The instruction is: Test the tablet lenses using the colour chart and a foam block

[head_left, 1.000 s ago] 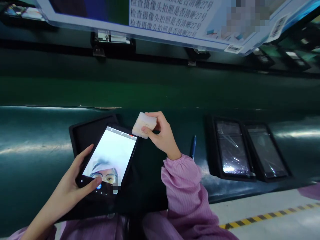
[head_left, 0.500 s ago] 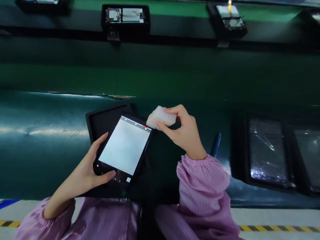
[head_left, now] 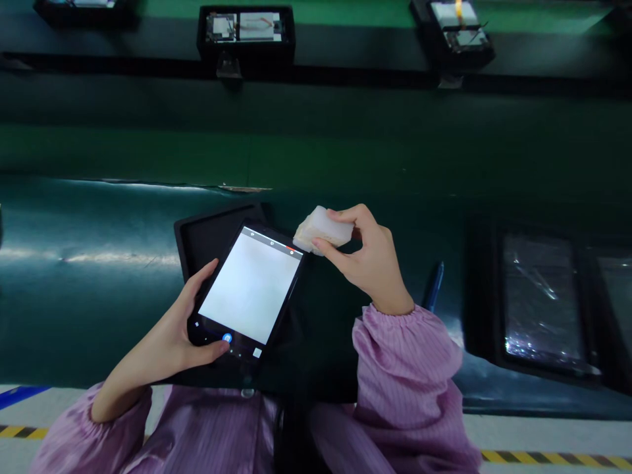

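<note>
My left hand (head_left: pixel 170 342) grips a black tablet (head_left: pixel 249 289) by its lower left corner, the thumb resting near a blue button at the screen's bottom. The screen glows pale grey-white. My right hand (head_left: pixel 368 260) pinches a white folded wipe (head_left: pixel 323 230) just past the tablet's upper right corner. Under the tablet lies an empty black tray (head_left: pixel 207 237) on the dark green belt (head_left: pixel 89 276). Both arms wear pink sleeves.
A blue pen (head_left: pixel 434 286) lies right of my right wrist. Two film-covered tablets in black trays (head_left: pixel 540 303) sit at the right. Farther back, open devices in trays (head_left: pixel 245 29) ride another green belt. Yellow-black floor tape runs along the bottom.
The view tilted downward, so the overhead sign left the frame. The tablet screen went from showing a camera picture to a plain pale screen. Both hands kept their holds.
</note>
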